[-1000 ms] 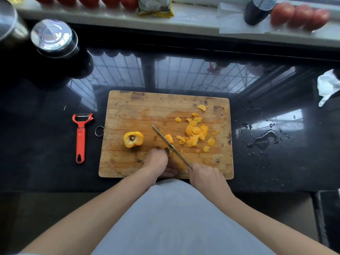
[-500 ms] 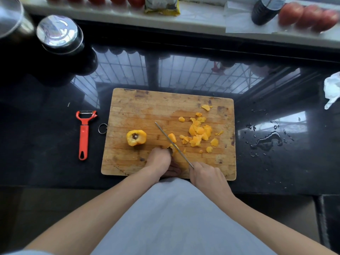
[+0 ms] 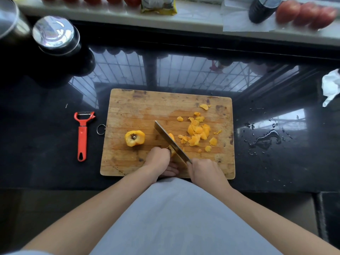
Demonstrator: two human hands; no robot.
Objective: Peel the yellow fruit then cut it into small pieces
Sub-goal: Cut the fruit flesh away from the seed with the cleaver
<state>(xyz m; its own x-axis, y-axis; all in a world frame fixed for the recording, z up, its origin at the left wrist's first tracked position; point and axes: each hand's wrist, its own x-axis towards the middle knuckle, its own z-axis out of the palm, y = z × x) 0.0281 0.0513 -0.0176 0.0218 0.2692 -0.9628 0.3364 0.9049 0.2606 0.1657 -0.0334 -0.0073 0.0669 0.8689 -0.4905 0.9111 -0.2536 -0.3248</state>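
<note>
A wooden cutting board lies on the black counter. The remaining yellow fruit with its pit showing sits on the board's left half. Several cut yellow pieces are scattered on the right half. My right hand grips the handle of a knife, whose blade slants up-left over a yellow fruit piece. My left hand holds that piece down, fingers curled against the blade's left side; most of the piece is hidden.
A red peeler lies on the counter left of the board. Metal pots stand at the back left. Water drops and a crumpled tissue are at the right. A sill with red fruits and a bottle runs behind.
The knife blade has tilted so its flat side shows more, staying over the piece by my left hand. Both hands and the fruit keep their places.
</note>
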